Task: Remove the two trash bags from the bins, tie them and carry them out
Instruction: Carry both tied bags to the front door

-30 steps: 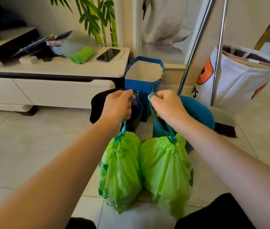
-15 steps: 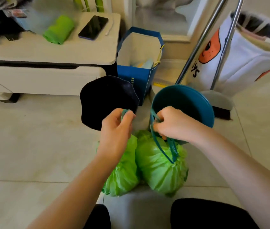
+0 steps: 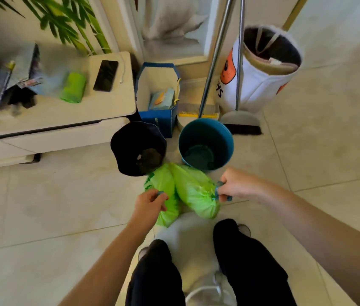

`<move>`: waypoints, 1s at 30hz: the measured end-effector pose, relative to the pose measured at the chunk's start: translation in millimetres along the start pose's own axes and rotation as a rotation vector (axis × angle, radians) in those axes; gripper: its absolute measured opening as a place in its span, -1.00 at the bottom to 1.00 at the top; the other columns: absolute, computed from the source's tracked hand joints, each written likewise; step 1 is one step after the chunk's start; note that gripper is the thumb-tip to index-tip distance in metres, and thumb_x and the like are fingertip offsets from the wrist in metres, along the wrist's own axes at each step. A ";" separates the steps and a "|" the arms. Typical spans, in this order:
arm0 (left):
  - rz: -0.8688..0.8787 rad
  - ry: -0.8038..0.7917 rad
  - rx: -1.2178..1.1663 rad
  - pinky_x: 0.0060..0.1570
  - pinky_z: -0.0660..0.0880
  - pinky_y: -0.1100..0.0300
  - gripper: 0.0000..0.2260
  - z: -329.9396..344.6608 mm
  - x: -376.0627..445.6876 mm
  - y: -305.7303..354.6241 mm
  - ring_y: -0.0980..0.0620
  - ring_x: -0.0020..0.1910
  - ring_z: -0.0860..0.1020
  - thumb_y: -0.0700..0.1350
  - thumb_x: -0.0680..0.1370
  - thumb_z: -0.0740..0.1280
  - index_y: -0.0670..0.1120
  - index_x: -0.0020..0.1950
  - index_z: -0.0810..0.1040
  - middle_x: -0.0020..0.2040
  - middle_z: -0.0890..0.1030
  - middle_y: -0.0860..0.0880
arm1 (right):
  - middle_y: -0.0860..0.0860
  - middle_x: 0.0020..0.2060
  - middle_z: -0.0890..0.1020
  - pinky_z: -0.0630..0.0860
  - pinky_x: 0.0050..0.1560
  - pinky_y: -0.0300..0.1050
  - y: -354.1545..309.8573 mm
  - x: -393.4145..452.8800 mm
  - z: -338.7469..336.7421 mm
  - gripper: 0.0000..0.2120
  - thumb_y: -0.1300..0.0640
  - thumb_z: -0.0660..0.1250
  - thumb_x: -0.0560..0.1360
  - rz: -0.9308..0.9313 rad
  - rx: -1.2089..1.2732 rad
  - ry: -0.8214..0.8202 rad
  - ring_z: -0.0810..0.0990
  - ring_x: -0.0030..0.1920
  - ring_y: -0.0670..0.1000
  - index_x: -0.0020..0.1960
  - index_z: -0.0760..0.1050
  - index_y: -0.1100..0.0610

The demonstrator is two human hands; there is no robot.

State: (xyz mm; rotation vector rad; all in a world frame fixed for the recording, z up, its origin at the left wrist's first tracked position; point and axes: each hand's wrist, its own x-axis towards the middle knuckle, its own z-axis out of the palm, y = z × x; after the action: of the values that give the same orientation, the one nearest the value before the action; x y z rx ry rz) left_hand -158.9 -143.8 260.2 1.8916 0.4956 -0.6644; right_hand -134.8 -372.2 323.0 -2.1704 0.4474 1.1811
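Note:
Two tied green trash bags hang side by side above the tiled floor, seen from above. My left hand (image 3: 150,203) grips the blue drawstring of the left bag (image 3: 164,195). The drawstring of the right bag (image 3: 194,191) is held in my right hand (image 3: 235,185). Just beyond the bags stand a black bin (image 3: 138,146) and a teal bin (image 3: 205,143), both without a bag inside. My legs in dark trousers show below the bags.
A low white cabinet (image 3: 99,111) at the left carries a phone (image 3: 106,75) and a green roll (image 3: 73,87). A blue paper bag (image 3: 158,102), a broom and dustpan (image 3: 239,120) and a white laundry basket (image 3: 260,74) stand behind the bins.
The view has tilted down to look from straight above. Both hands have lowered and spread apart, still gripping the drawstrings, and the bags now hang nearer my feet.

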 end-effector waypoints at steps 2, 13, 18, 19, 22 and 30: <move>-0.026 0.003 0.015 -0.14 0.44 0.05 -0.80 -6.3 -24.5 11.6 -0.05 -0.31 0.51 -0.20 0.55 0.31 -0.19 -0.26 0.58 -0.42 0.55 -0.06 | 0.03 -0.46 0.58 0.41 -0.38 -0.25 1.9 -31.0 -9.2 -0.82 0.20 0.31 0.40 0.009 0.063 0.027 0.50 -0.39 -0.03 -0.32 0.61 0.22; 0.041 -0.169 0.091 0.06 0.52 -0.14 -0.78 -28.9 -160.8 132.2 -0.10 -0.20 0.59 -0.17 0.54 0.31 -0.15 -0.31 0.57 -0.40 0.57 -0.05 | 0.06 -0.32 0.72 0.52 -0.13 -0.05 18.7 -216.3 -35.8 -0.81 0.17 0.32 0.41 -0.011 0.539 0.278 0.59 -0.25 0.02 -0.27 0.63 0.26; 0.136 -0.255 0.126 0.04 0.53 -0.08 -0.81 -17.0 -205.6 178.1 -0.07 -0.22 0.57 -0.18 0.54 0.31 -0.19 -0.25 0.59 -0.43 0.58 -0.01 | 0.15 -0.33 0.70 0.57 0.04 0.15 44.5 -283.6 -39.6 -0.74 0.14 0.26 0.44 0.032 0.760 0.462 0.53 -0.25 0.07 -0.34 0.58 0.24; 0.149 -0.276 0.136 0.04 0.53 -0.08 -0.81 -11.8 -213.1 184.1 -0.07 -0.22 0.56 -0.18 0.54 0.30 -0.20 -0.24 0.59 -0.43 0.58 -0.01 | 0.12 -0.36 0.69 0.56 0.07 0.14 52.8 -295.4 -38.5 -0.73 0.14 0.26 0.46 0.040 0.812 0.488 0.53 -0.24 0.06 -0.33 0.58 0.24; 0.173 -0.320 0.140 0.02 0.53 -0.05 -0.81 12.4 -235.6 199.2 -0.04 -0.23 0.57 -0.19 0.55 0.30 -0.24 -0.20 0.60 -0.38 0.59 -0.08 | 0.03 -0.41 0.68 0.53 0.12 0.13 82.2 -327.7 -36.3 -0.70 0.13 0.28 0.48 0.050 0.935 0.570 0.55 -0.24 0.04 -0.39 0.56 0.17; 0.223 -0.383 0.236 0.02 0.50 0.00 -0.81 107.4 -274.3 235.6 -0.03 -0.21 0.59 -0.19 0.56 0.30 -0.25 -0.20 0.61 -0.30 0.62 -0.14 | -0.03 -0.37 0.70 0.46 -0.05 -0.16 176.0 -386.9 -60.0 -0.72 0.11 0.26 0.50 0.122 1.071 0.699 0.67 -0.21 -0.07 -0.27 0.61 0.23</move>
State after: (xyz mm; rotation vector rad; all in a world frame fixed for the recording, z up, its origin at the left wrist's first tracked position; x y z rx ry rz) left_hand -249.0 -345.6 565.9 1.9375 -0.0410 -0.9396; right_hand -404.8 -543.5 609.4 -1.4955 1.1861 0.0539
